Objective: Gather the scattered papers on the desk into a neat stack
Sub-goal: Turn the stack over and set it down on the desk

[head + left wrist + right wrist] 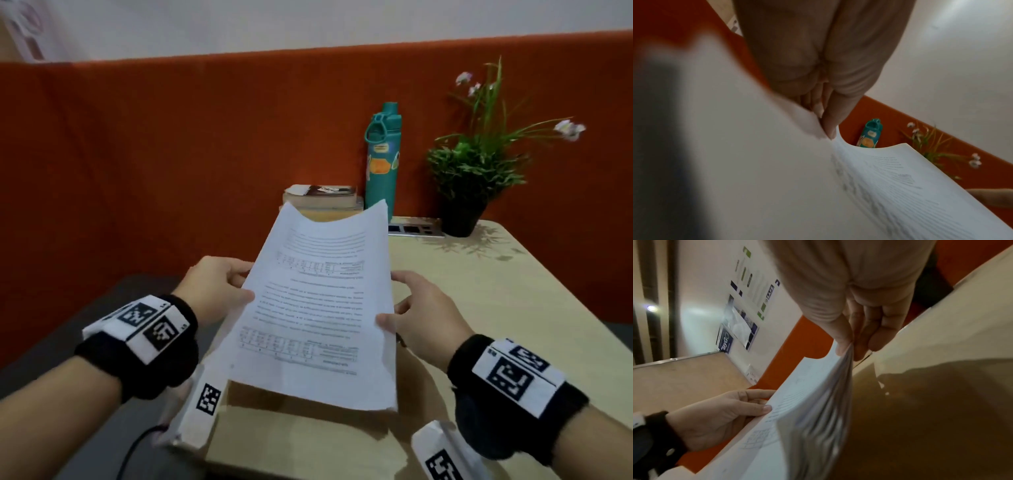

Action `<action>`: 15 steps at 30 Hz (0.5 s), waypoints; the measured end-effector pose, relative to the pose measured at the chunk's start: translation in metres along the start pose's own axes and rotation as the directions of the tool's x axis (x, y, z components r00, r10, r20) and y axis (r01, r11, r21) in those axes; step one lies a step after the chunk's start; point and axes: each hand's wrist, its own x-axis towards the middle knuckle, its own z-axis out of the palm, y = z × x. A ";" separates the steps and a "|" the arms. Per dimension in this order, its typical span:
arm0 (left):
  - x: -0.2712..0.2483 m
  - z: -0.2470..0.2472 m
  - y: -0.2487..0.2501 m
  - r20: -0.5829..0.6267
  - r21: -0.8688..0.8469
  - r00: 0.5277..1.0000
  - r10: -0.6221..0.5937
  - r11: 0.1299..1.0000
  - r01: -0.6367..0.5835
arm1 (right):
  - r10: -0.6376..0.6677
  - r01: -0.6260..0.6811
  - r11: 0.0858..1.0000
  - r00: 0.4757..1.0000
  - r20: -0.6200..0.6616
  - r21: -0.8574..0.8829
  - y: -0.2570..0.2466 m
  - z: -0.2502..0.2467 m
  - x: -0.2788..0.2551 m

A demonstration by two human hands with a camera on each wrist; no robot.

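Note:
A sheaf of printed white papers (pixel 318 308) is held above the pale wooden desk (pixel 496 308), its far end sagging in a curve. My left hand (pixel 219 287) pinches the sheaf's left edge, thumb on top and fingers beneath. My right hand (pixel 421 315) pinches the right edge the same way. In the left wrist view the thumb and fingers (pixel 826 123) close on the papers (pixel 859 186). The right wrist view shows the papers (pixel 818 402) edge-on, several sheets fanned, held by my right hand (pixel 851 344), with my left hand (pixel 735 412) on the far side.
At the desk's back stand a teal water bottle (pixel 382 161), a stack of books (pixel 322 197), a potted plant (pixel 476 178) and a power strip (pixel 416 228). An orange partition (pixel 171 154) runs behind. The desk's left edge lies under the papers.

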 end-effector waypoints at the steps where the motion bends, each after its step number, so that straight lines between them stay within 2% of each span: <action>1: 0.002 -0.001 -0.007 0.034 0.039 0.999 -0.006 0.999 0.005 | 0.023 -0.023 1.000 0.999 0.033 -0.008 0.000 0.006 -0.001; 5: 0.010 0.004 -0.033 0.134 0.230 0.989 -0.060 0.973 0.028 | 0.101 -0.090 0.993 0.986 0.136 -0.081 0.002 0.025 -0.005; 10: 0.020 0.015 -0.047 0.113 0.319 0.984 -0.140 0.943 0.098 | 0.173 -0.135 0.964 0.973 0.153 -0.230 -0.001 0.034 -0.004; 12: 0.020 0.016 -0.045 0.151 0.395 0.980 -0.132 0.916 0.063 | 0.197 -0.145 0.947 0.967 0.163 -0.285 -0.002 0.037 -0.002; 15: 0.016 0.018 -0.038 0.201 0.553 0.974 -0.108 0.833 -0.021 | 0.197 -0.115 0.910 0.965 0.171 -0.398 -0.005 0.039 0.001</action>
